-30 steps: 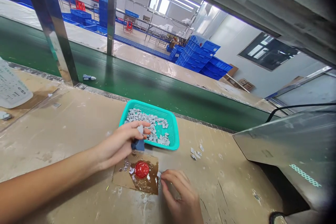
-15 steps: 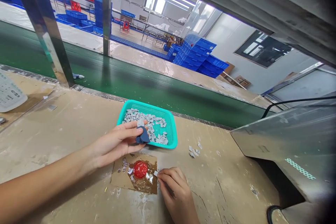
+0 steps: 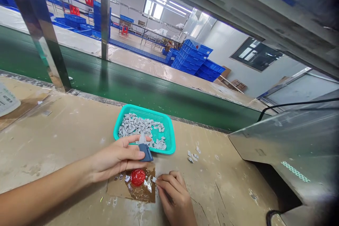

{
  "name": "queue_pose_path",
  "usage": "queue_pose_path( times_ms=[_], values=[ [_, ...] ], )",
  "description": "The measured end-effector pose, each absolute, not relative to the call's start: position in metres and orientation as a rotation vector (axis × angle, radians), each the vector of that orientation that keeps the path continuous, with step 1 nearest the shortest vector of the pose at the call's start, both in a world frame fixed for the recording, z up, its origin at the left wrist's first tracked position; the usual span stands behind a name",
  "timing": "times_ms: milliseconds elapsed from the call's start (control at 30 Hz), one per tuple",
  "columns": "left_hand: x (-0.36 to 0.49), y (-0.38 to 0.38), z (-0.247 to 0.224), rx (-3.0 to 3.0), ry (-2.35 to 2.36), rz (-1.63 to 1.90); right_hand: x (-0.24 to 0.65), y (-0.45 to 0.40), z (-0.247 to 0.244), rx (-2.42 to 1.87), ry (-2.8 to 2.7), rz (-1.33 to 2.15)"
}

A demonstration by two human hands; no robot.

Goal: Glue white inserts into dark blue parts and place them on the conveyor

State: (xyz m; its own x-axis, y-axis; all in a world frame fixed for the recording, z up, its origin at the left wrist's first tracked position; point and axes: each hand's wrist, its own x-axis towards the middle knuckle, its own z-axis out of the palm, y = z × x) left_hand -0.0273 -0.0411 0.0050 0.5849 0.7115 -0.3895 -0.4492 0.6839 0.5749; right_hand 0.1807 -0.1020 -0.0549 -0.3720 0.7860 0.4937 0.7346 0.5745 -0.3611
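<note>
One left hand [image 3: 116,159], one right hand [image 3: 173,194], one teal basket [image 3: 144,110] (grey pieces [image 3: 140,127] uncountable), one red blob [image 3: 138,177].

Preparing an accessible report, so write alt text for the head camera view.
A person's left hand holds a small dark blue object at the rim of a teal basket of grey pieces, while the right hand pinches a pale piece beside a red blob on stained cardboard.

Block [image 3: 146,152]: slate blue
Scrap [image 3: 154,179]: white, 3 o'clock from the blob
Blob [image 3: 138,177]: glossy red
Card [image 3: 116,190]: brown, dark-stained
Tray [image 3: 170,137]: teal, meshed
Pieces [image 3: 132,125]: pale grey
Surface [image 3: 53,141]: beige, white-smeared
Belt [image 3: 106,91]: green
Crates [image 3: 190,60]: bright blue, 1 o'clock
</note>
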Motion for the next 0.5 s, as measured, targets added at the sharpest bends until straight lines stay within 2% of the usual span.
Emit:
queue_pose_path(
  times_ms=[267, 500],
  values=[
    [-0.025, -0.044, -0.003, 0.577, 0.641, 0.674, 0.188, -0.102, -0.045, -1.237, -2.088, 0.163],
    [-0.011, -0.049, -0.022, 0.950, 0.693, 0.745, 0.176, -0.096, -0.024, -1.200, -1.398, 0.794]
  ],
)
